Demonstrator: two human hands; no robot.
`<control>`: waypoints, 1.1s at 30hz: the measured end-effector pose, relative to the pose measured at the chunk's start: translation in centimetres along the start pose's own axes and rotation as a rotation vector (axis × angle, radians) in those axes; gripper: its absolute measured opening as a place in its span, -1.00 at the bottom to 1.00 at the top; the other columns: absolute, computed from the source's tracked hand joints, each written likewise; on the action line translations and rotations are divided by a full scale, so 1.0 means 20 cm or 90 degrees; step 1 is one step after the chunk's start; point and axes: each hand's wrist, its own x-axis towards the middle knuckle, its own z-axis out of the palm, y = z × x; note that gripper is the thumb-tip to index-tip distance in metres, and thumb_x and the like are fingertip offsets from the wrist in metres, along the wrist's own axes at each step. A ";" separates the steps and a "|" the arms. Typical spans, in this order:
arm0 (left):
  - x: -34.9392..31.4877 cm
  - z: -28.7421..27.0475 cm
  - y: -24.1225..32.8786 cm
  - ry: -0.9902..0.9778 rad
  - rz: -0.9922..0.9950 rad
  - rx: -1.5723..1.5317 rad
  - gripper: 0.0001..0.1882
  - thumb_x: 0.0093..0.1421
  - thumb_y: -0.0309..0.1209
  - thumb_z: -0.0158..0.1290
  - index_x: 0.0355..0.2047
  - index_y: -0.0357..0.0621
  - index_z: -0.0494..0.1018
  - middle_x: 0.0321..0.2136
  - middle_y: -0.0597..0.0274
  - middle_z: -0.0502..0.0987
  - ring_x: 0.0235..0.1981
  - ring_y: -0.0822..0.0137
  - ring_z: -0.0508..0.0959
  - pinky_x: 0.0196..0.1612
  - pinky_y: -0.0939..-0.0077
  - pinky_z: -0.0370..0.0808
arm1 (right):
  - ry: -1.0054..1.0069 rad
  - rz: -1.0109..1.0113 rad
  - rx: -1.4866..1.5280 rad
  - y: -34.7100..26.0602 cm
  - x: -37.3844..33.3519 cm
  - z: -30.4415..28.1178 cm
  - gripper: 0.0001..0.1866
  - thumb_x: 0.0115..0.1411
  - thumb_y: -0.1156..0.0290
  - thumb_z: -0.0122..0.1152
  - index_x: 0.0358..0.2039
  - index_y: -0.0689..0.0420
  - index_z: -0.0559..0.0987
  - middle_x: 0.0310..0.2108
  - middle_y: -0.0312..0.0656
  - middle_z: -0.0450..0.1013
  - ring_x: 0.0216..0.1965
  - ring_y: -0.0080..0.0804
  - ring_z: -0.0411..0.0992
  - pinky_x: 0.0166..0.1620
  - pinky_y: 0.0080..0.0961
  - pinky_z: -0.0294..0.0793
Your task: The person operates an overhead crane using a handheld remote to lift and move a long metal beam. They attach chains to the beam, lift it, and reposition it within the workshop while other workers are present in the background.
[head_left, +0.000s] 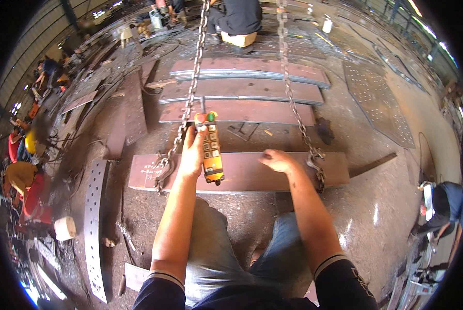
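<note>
My left hand (192, 156) is closed round a yellow crane remote control (212, 155), its thumb up near the red and green buttons at the top. Below the remote lies a long brown steel plate (241, 178). Over the plate's right half hovers my right hand (279, 161), fingers loosely bent and a little apart, nothing visible in them. A hook (165, 169) sits at the plate's left part, hanging from a chain (194, 77). Another hook (314, 161) on a second chain (288, 88) is at its right part.
Stacked steel plates (241, 90) lie beyond, with a person (240, 20) seated behind them. On the left is a perforated steel strip (93, 222); on the right, a large perforated plate (376, 103). More people work at left, and one person (448, 206) bends at right.
</note>
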 end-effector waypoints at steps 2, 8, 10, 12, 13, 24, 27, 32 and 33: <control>0.01 0.15 -0.05 -0.035 -0.058 -0.023 -0.53 0.35 -0.15 0.12 0.13 -0.18 0.36 -0.22 0.22 0.59 -0.28 0.38 0.61 -0.23 0.43 0.58 | 0.012 -0.008 0.321 -0.09 -0.10 0.02 -0.22 0.33 -0.23 0.03 0.26 0.21 0.42 0.21 -0.04 0.44 0.24 -0.22 0.37 0.23 -0.29 0.37; -0.11 0.35 -0.40 -0.091 -0.182 -0.061 -0.50 0.36 -0.17 0.08 0.17 -0.23 0.35 -0.08 0.20 0.54 -0.08 0.39 0.54 -0.02 0.43 0.48 | 0.077 0.013 0.783 -0.26 -0.23 0.08 -0.23 0.41 -0.23 -0.11 0.37 0.13 0.29 0.30 -0.20 0.29 0.25 -0.39 0.26 0.30 -0.37 0.20; -0.13 0.36 -0.50 -0.062 -0.218 -0.012 -0.52 0.37 -0.17 0.06 0.16 -0.21 0.35 -0.06 0.16 0.54 -0.03 0.35 0.55 0.00 0.38 0.50 | -0.026 -0.152 0.768 -0.29 -0.21 0.09 -0.30 0.44 -0.13 -0.06 0.38 0.10 0.22 0.24 -0.16 0.31 0.29 -0.38 0.21 0.31 -0.34 0.18; -0.12 0.36 -0.57 0.015 -0.226 -0.080 -0.50 0.35 -0.14 0.06 0.16 -0.19 0.35 -0.05 0.14 0.54 -0.03 0.32 0.55 0.02 0.35 0.50 | -0.013 -0.106 0.785 -0.32 -0.21 0.12 -0.36 0.42 -0.04 0.06 0.33 0.08 0.26 0.16 -0.19 0.37 0.21 -0.41 0.30 0.22 -0.37 0.31; -0.10 0.34 -0.58 -0.022 -0.220 -0.077 -0.50 0.36 -0.15 0.06 0.14 -0.26 0.33 -0.03 0.04 0.51 -0.01 0.27 0.54 0.03 0.33 0.50 | 0.020 -0.090 0.796 -0.34 -0.19 0.12 -0.35 0.39 -0.04 0.11 0.30 0.10 0.27 0.13 -0.19 0.38 0.15 -0.41 0.34 0.15 -0.37 0.37; -0.05 0.22 -0.44 -0.117 -0.179 0.049 -0.55 0.19 -0.03 0.16 -0.05 -0.05 0.49 -0.08 0.22 0.53 0.09 0.28 0.36 0.13 0.25 0.21 | 0.047 -0.077 0.815 -0.40 -0.18 0.10 -0.49 0.35 0.12 0.25 0.21 0.05 0.39 -0.12 -0.35 0.48 -0.16 -0.59 0.47 -0.16 -0.53 0.52; -0.02 0.21 -0.43 -0.150 -0.180 0.050 -0.64 0.14 -0.03 0.18 -0.16 0.08 0.54 -0.11 0.33 0.53 0.05 0.30 0.38 0.08 0.22 0.19 | 0.073 -0.147 0.764 -0.36 -0.17 0.08 -0.50 0.35 0.14 0.26 0.19 0.10 0.43 -0.03 -0.32 0.48 -0.07 -0.57 0.44 -0.03 -0.54 0.45; -0.01 0.17 -0.44 -0.177 -0.214 0.042 -0.64 0.10 -0.06 0.22 -0.15 0.08 0.58 -0.11 0.33 0.54 0.05 0.32 0.39 0.09 0.23 0.19 | 0.074 -0.163 0.666 -0.31 -0.17 0.05 -0.42 0.34 0.15 0.27 0.24 0.19 0.36 0.07 -0.16 0.45 0.07 -0.46 0.40 0.10 -0.44 0.42; -0.01 0.16 -0.44 -0.201 -0.190 0.062 -0.60 0.11 -0.07 0.23 -0.08 0.07 0.59 -0.08 0.30 0.55 0.07 0.30 0.40 0.11 0.21 0.19 | 0.069 -0.179 0.640 -0.31 -0.17 0.03 -0.37 0.35 0.14 0.26 0.28 0.19 0.31 0.10 -0.11 0.43 0.12 -0.39 0.37 0.16 -0.40 0.38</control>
